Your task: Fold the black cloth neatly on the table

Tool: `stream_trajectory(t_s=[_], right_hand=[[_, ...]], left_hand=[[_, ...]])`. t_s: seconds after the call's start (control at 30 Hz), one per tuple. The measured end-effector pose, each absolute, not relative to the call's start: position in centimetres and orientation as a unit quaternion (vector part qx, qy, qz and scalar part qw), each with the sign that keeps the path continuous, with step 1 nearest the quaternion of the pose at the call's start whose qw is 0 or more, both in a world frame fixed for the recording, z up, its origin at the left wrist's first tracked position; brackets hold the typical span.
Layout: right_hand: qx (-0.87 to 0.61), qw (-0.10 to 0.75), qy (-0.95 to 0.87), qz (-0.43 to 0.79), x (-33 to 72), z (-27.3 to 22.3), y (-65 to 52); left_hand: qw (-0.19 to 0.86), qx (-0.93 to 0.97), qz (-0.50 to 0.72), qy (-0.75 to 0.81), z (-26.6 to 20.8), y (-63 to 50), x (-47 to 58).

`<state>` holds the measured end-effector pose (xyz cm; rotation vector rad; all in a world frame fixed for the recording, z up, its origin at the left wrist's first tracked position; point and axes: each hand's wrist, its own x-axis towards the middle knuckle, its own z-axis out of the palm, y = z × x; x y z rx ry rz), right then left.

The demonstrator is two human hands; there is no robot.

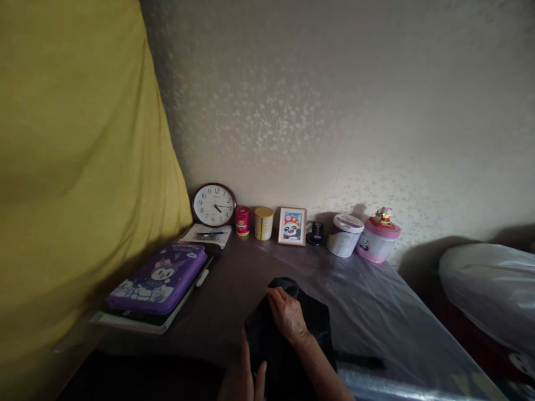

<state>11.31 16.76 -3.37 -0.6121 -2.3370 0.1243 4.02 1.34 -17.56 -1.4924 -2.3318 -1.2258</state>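
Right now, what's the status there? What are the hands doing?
Right hand pressing flat on black bag. Left hand gripping bag's near edge. Bag lies on plastic-covered table. Purple case left, tins along wall, all apart from the bag.

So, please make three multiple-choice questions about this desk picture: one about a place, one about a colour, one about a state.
1. Where does the wall clock stand?
A. At the back of the desk, leaning on the wall
B. On top of the purple case
C. In the person's hand

2. What colour is the curtain on the left?
A. Blue
B. Yellow
C. White

3. What is the right hand doing?
A. Hanging in the air, touching nothing
B. Holding the picture frame
C. Resting flat on the black cloth

Answers:
1. A, the clock stands by the wall, next to the red tin.
2. B, the cloth of the curtain is plainly yellow.
3. C, its fingers lie on the black cloth, while the left hand grips its near edge.
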Motion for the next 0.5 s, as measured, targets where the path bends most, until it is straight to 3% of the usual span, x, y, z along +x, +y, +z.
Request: stream_trajectory(t_s=[0.5], right_hand=[[-0.171,0.388,-0.900,0.098,14.1,-3.9,20.0]], left_hand=[[0.042,-0.488,-0.345,-0.801,-17.4,1.0,4.5]])
